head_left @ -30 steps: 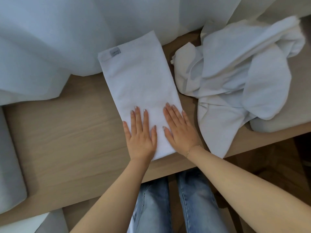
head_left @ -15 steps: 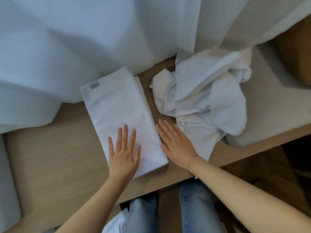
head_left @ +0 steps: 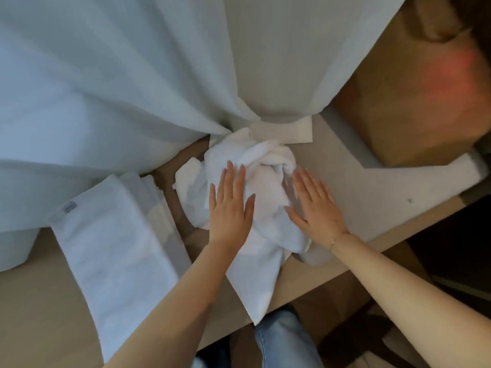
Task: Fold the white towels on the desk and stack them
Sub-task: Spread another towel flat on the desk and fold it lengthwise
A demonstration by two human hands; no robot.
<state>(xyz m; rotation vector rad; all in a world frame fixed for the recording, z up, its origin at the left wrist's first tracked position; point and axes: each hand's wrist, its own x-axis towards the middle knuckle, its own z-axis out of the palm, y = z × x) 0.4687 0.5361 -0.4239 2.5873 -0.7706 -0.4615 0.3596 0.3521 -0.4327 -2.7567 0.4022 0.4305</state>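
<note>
White heap: a crumpled towel lies bunched on the wooden desk, and I take it as my landmark for everything else.
Heap's shape: the upper part is twisted into a knot-like roll, while one long corner trails toward the person and hangs over the desk's front edge.
Left hand: lies flat on top of the heap, fingers straight and slightly spread, pointing away from the person; it pinches nothing.
Right hand: sits at the heap's right side, fingers straight and fanned, thumb stretched toward the cloth; its fingertips look blurred, so I cannot tell whether the palm presses the towel or the mat beside it.
Bracelet: a thin chain circles the right wrist, just near the heap's lower right edge.
Folded towel: lies flat to the left of the heap, apart from it with a strip of bare wood between, a small grey tag at its far left corner.
Curtain: pale fabric hangs behind the heap and drapes down onto the desk, touching the heap's far side.
Grey mat: a flat pale pad spreads to the right of the heap, under the right hand's side.
Brown box: stands beyond the mat, well to the right of the heap.
Jeans: blue denim shows below the desk edge, beneath the heap's dangling corner.
</note>
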